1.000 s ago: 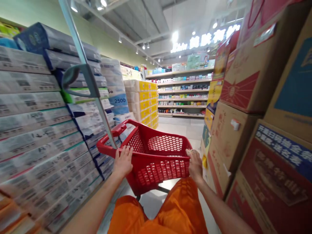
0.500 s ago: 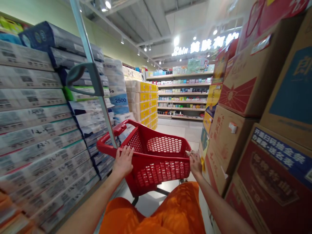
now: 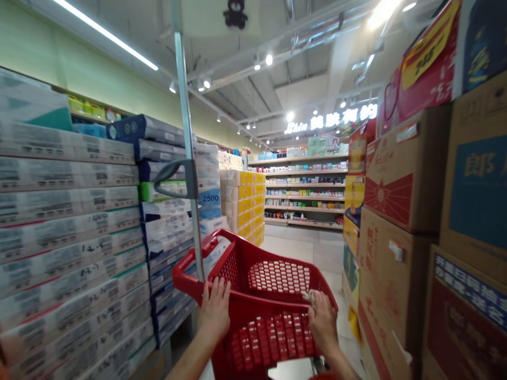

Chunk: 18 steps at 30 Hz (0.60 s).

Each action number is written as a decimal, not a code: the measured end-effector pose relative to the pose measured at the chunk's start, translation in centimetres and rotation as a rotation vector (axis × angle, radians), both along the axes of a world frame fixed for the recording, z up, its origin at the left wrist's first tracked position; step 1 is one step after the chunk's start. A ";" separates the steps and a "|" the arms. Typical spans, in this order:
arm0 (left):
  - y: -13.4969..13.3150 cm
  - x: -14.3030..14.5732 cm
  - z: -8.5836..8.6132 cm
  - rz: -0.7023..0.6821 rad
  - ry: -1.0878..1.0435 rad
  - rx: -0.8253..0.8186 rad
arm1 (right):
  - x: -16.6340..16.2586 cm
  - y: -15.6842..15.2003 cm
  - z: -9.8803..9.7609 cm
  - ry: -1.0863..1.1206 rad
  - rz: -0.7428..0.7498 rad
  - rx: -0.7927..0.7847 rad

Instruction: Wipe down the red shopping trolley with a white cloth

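A red plastic shopping cart basket (image 3: 273,274) stands in front of me in a store aisle, with nothing visible inside it. My left hand (image 3: 215,310) is curled over the near rim at its left corner, beside a tall metal pole (image 3: 189,158) that rises from the cart. My right hand (image 3: 322,322) grips the near rim at its right corner and seems to pinch a small crumpled scrap against it.
Stacked tissue packs (image 3: 71,237) wall the left side, with yellow cartons (image 3: 247,203) further on. Brown and red cardboard boxes (image 3: 404,174) tower on the right. Stocked shelves (image 3: 304,190) close the far end of the tiled aisle (image 3: 312,248).
My view has tilted upward, so the cart sits lower in the picture and my orange trousers have dropped out of sight. Both hands have stayed on the rim.
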<state>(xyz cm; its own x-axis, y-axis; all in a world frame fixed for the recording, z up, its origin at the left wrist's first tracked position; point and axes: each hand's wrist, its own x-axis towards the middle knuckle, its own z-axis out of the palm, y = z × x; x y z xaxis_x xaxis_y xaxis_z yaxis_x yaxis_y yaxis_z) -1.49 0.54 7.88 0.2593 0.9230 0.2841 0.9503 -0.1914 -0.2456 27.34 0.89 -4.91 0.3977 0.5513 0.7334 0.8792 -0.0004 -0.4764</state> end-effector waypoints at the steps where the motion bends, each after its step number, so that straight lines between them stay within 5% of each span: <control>1: 0.2 -0.1 -0.2 0.000 -0.010 0.001 | -1.6 0.6 -0.4 -0.083 0.040 -0.008; 4: 0.8 -0.8 -0.7 -0.012 -0.035 -0.006 | -4.3 2.3 -1.1 -0.291 0.176 -0.017; 6: 1.0 -1.3 -1.0 -0.039 -0.049 -0.020 | -3.3 2.9 -1.8 -0.369 0.207 -0.026; 11: 1.1 -1.6 -1.6 -0.068 -0.082 -0.044 | 1.8 3.0 -4.0 -0.279 -0.086 -0.004; 13: 0.9 -1.1 -1.5 -0.072 -0.086 -0.040 | 0.2 2.9 -3.7 -0.248 -0.134 0.011; 18: 0.0 -0.3 -0.3 -0.084 -0.058 -0.059 | -8.7 2.4 0.0 -0.355 0.132 -0.044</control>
